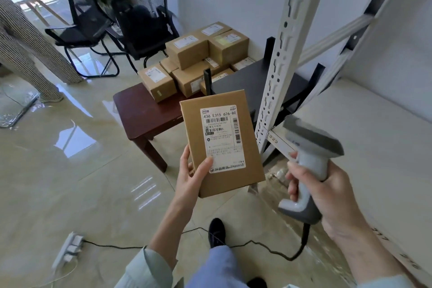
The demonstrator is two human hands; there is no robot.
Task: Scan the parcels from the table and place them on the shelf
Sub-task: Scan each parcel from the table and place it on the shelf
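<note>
A flat brown cardboard parcel (222, 142) with a white printed shipping label (223, 138) on its upper face is held up in the air, nearer the camera than the dark reddish-brown wooden table (149, 114) and above the glossy beige tiled floor (70, 170). The left hand (190, 177) grips this parcel at its lower left edge, the thumb pressed on the label's bottom corner and the fingers curled behind the box. To the right of the parcel, apart from it, the right hand (327, 192) is wrapped around the handle of a grey and white pistol-shaped barcode scanner (308, 166), whose dark head tilts up and to the right; a black cable (245, 244) trails from its base across the floor. Beyond the parcel, a pile of brown cardboard boxes (196, 63) with white labels rests on the far part of the table. Right of the parcel stands a white perforated metal shelf upright (278, 58), with a pale shelf board (364, 147) stretching behind the scanner. Two black mesh office chairs (112, 23) stand beyond the table, and a white power strip (67, 248) lies on the floor left of the parcel.
</note>
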